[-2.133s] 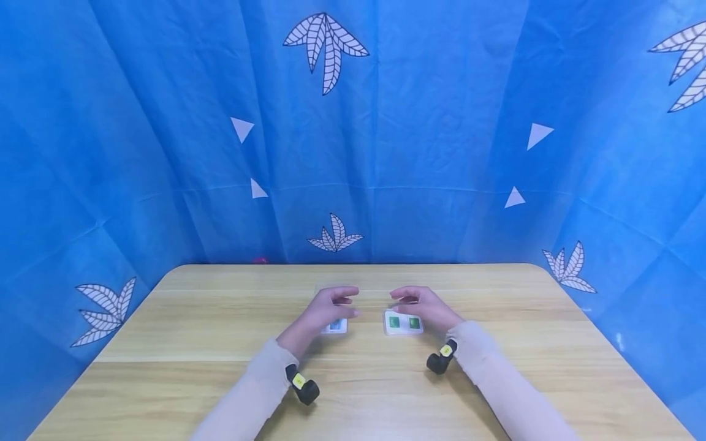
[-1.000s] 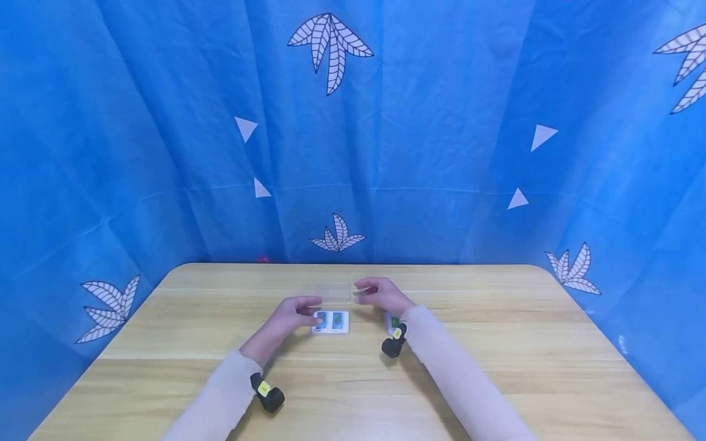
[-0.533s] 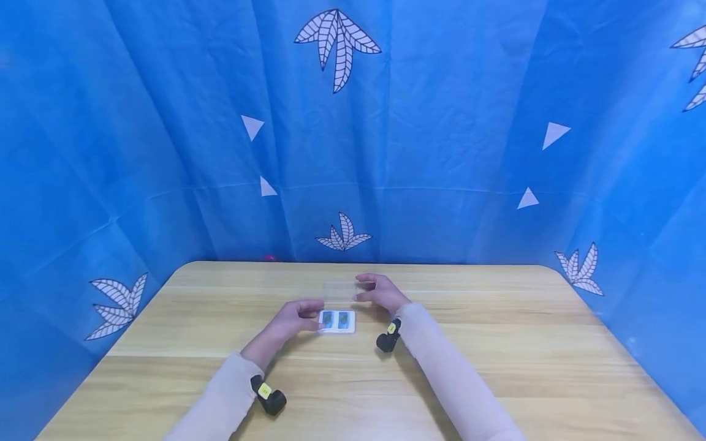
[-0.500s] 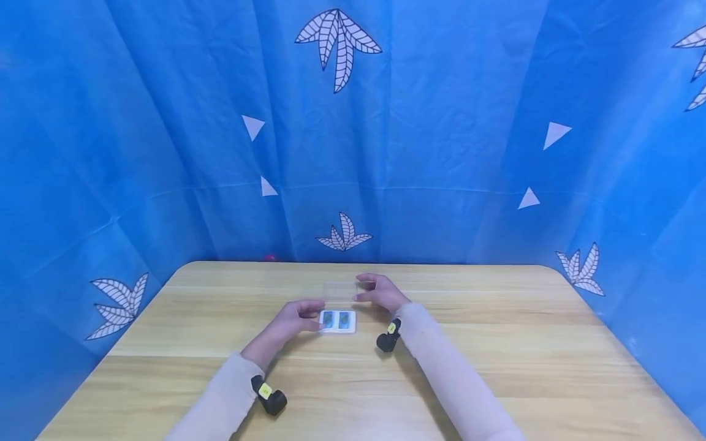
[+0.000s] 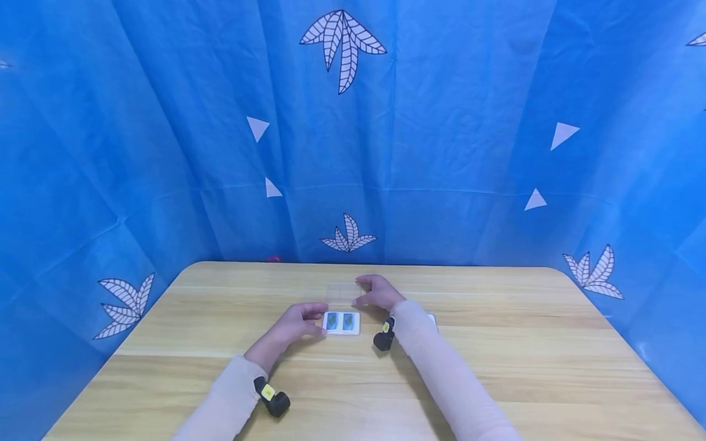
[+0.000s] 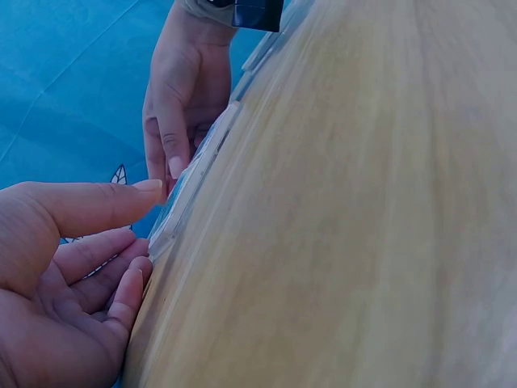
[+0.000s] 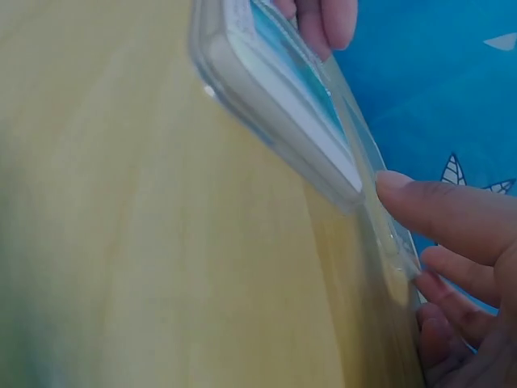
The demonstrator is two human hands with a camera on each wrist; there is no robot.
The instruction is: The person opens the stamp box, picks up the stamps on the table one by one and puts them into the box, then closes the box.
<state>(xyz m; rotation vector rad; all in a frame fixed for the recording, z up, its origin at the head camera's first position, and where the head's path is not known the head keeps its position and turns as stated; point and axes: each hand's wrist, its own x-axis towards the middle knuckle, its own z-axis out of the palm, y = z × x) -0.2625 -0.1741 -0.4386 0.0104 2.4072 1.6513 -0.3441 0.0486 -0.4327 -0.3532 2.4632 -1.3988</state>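
A flat clear plastic box [image 5: 341, 323] holding white cards with two blue pictures lies on the table. My left hand [image 5: 298, 323] is at its left end, thumb and fingers bent around that end. In the left wrist view the fingers of my left hand [image 6: 81, 283] meet the corner of the box [image 6: 194, 182]. Just behind lies a see-through lid [image 5: 343, 293], faint against the wood. My right hand [image 5: 382, 293] holds the lid's right end between thumb and fingers. In the right wrist view the box [image 7: 279, 113] shows pale card edges beside my right hand [image 7: 460, 250].
A corner of a second box [image 5: 432, 318] peeks out behind my right sleeve. The wooden table [image 5: 331, 386] runs back to a blue curtain [image 5: 441, 122] with white leaf prints.
My right hand has moved left and back from beside the green-pictured box to the lid, its sleeve now covering most of that box. My left hand has drawn left, uncovering the blue pictures.
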